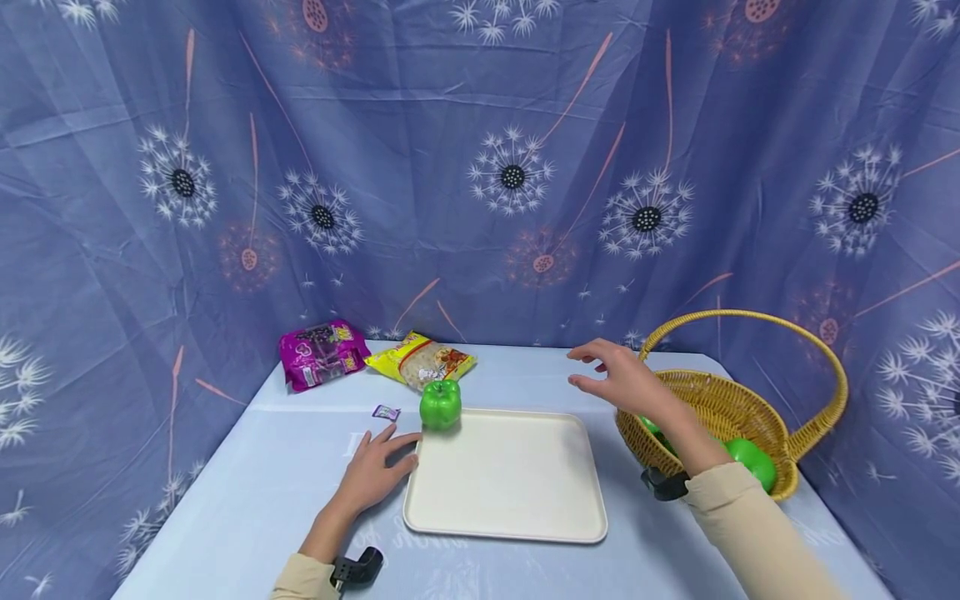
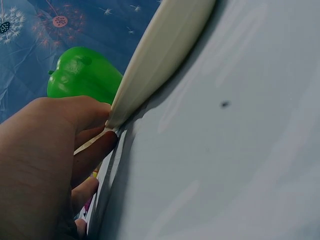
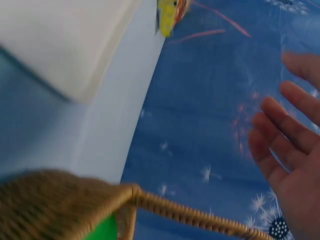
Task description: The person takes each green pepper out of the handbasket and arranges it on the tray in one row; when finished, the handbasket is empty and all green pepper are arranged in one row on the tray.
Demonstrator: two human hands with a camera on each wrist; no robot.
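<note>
Fingertips of my left hand touch the left rim of a cream tray, thumb and index finger spread along it. A green bell pepper stands at the tray's far left corner; in the left wrist view the pepper shows beyond the rim. My right hand hangs in the air between the tray and a wicker basket, fingers loosely bent and holding nothing. More green peppers lie in the basket, partly hidden by my right forearm.
Behind the tray's left side lie a purple snack bag and a yellow snack bag. A small purple wrapped candy is left of the pepper. The basket's tall handle arches up on the right. A blue curtain encloses the table.
</note>
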